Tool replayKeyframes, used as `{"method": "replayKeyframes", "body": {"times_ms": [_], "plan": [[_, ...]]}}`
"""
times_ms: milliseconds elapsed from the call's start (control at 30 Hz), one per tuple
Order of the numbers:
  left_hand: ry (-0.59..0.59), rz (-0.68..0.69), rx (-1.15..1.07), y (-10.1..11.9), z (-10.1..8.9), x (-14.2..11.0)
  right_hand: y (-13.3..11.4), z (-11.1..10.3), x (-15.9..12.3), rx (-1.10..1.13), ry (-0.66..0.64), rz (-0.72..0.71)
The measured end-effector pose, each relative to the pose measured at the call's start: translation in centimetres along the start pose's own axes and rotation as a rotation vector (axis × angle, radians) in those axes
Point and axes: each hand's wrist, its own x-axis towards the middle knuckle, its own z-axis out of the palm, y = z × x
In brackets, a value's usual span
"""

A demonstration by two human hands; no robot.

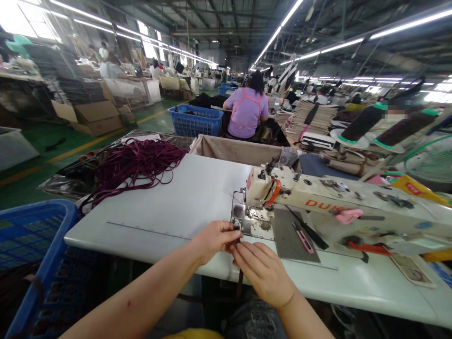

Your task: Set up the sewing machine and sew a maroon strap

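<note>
Both hands meet at the table's front edge, just before the needle area of a white sewing machine (257,188). My left hand (213,240) pinches a dark, narrow strap between thumb and fingers. Close against it, my right hand (263,270) grips the same strap (240,282), whose brownish length hangs over the edge below. Fingers cover most of the part that is held. On the white tabletop (169,202) at the far left lies a tangled heap of maroon straps (141,165). Pink thread snips (302,238) rest on a grey mat right of my hands.
A blue plastic basket (38,235) stands at the left, dark strips inside. Behind the table is a fabric-lined bin (240,149). Thread cones (363,123) and a green fan (431,160) stand at the right. A person in a purple shirt (245,110) sits ahead.
</note>
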Motion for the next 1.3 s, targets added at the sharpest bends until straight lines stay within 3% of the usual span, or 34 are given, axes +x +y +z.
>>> {"method": "replayKeyframes", "body": {"times_ms": [133,267,667,967,1300], "plan": [[0.085,0.103,0.177,0.4,-1.4,2.3,1.4,0.9,-0.9,0.026,-0.065,0.036],[0.115,0.173,0.560,1.0,-2.4,5.4,2.8,2.0,-1.6,0.016,-0.115,0.080],[0.252,0.273,1.161,3.4,-2.5,12.5,3.8,4.7,-2.3,0.087,-0.164,0.411],[0.344,0.328,1.332,3.0,-2.2,13.9,3.8,4.9,-2.6,0.120,-0.173,0.490],[0.261,0.436,1.422,2.6,-2.2,15.1,3.7,4.8,-2.9,0.109,-0.130,0.511]]}}
